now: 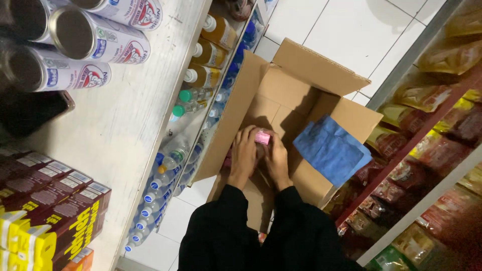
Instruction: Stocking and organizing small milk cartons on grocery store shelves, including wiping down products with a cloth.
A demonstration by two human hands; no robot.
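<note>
Both of my hands reach down into an open cardboard box (281,85) on the tiled floor. My left hand (244,155) and my right hand (276,159) are closed together around a small pink-topped item (262,137), held between the fingertips inside the box. More pinkish items show dimly under my left hand. Black sleeves cover both of my arms. A blue cloth (331,149) hangs over the box's right flap, beside my right hand.
A white shelf (130,120) on the left carries white cans (85,37) and dark and yellow drink cartons (55,206). Below it stand rows of water bottles (165,170) and orange juice bottles (206,55). A rack of snack packets (427,145) runs along the right.
</note>
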